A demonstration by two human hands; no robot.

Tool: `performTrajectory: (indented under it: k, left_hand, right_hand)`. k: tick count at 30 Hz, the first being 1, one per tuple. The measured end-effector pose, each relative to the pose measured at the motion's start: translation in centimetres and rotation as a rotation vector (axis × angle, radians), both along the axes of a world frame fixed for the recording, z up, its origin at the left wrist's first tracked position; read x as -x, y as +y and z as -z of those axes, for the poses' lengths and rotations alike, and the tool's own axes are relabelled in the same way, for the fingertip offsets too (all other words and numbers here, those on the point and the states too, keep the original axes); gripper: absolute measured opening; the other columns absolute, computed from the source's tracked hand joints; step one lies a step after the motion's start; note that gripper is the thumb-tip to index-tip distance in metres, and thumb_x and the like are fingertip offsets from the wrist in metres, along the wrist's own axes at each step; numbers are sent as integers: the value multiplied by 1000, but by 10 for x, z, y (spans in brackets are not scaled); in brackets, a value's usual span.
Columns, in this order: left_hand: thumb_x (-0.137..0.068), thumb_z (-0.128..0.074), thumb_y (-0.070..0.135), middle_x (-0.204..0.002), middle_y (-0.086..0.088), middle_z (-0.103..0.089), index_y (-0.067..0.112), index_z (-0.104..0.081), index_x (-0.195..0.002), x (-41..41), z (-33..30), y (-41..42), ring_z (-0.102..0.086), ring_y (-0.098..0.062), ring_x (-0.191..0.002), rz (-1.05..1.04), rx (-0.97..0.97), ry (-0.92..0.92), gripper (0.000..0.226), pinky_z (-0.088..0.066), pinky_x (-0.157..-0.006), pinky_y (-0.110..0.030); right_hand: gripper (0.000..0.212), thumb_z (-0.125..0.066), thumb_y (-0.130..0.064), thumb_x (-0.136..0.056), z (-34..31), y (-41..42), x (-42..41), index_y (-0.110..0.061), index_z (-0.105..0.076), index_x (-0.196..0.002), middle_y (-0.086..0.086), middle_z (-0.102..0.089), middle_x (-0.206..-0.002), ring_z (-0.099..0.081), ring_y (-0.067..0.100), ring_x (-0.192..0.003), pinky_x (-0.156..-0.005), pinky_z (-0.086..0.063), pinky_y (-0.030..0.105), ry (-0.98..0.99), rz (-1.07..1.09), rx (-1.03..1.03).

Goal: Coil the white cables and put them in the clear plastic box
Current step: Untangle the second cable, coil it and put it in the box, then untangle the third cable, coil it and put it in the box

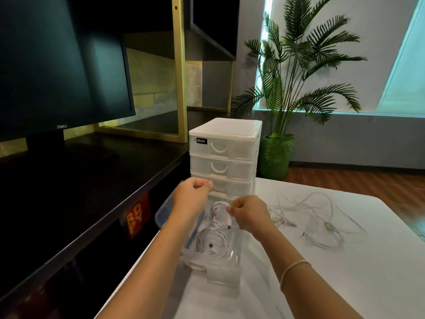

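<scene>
The right hand pinches a coiled white cable at its upper edge, the grip closed on it, and holds the coil over the open clear plastic box on the white worktop. The coil hangs just left of the fingertips, its loops running downward into the box mouth, so the release looks to be straight down. Another coiled cable already lies in the box below. The left hand is curled above the box's far left rim; whether it holds anything I cannot tell. Loose white cables, still uncoiled, sprawl on the worktop to the right, nearer the right hand. The box walls are hard to trace, and the left forearm hides its left side. A white drawer unit stands behind.
</scene>
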State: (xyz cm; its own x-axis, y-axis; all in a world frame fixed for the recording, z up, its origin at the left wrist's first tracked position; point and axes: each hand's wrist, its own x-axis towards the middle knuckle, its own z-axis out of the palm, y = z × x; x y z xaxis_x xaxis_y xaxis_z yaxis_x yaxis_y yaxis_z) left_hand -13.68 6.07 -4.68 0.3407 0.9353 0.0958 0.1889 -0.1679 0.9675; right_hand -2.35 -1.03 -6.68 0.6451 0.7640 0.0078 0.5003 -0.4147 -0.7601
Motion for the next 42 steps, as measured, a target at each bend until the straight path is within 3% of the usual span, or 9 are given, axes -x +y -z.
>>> performTrajectory:
  k: [4,12,17,31,35,42]
  left_hand:
    - [-89,-59,23,-90,-1,-65,14,-66,-94,-3,3,1,-59,-21,-94,10,14,6,13,-50,-90,-39]
    - [-89,-59,24,-98,-3,-69,23,-61,-81,-10,11,5,-62,-22,-97,17,-4,12,9,-50,-92,-41]
    - [-90,-58,25,-100,-4,-68,26,-58,-78,-15,12,3,-61,-24,-98,39,9,9,12,-49,-87,-38]
    - [-90,-57,24,-98,-3,-69,25,-60,-79,-44,-3,-32,-63,-22,-94,122,-63,4,11,-50,-82,-35]
    - [-91,-56,25,-97,-1,-67,21,-61,-90,-59,-8,-57,-62,-19,-92,169,-62,1,6,-49,-68,-24]
    - [-91,-56,23,-99,0,-66,26,-56,-78,-82,-4,-92,-61,-19,-96,237,-35,15,13,-49,-79,-29]
  right_hand:
    - [27,-57,-29,-90,-2,7,1,-9,-70,-103,10,-68,-104,-62,25,-99,-89,-50,36,-170,-103,140]
    - [18,-58,-24,-89,7,18,3,-17,-70,-99,6,-64,-101,-63,23,-89,-70,-48,29,-409,-53,220]
    - [18,-59,-18,-88,11,13,9,-16,-68,-105,6,-58,-107,-61,25,-94,-69,-40,28,-528,-14,187]
    - [19,-58,-30,-88,-17,-33,-10,-21,-71,-98,0,-71,-97,-64,16,-86,-77,-54,31,-361,38,-6]
    - [20,-60,-31,-87,-14,-68,-35,-20,-71,-99,-1,-70,-101,-63,14,-88,-78,-52,28,-329,134,-38]
    - [23,-63,-30,-85,15,-137,-84,-19,-68,-105,1,-67,-111,-60,18,-97,-84,-48,28,-232,327,63]
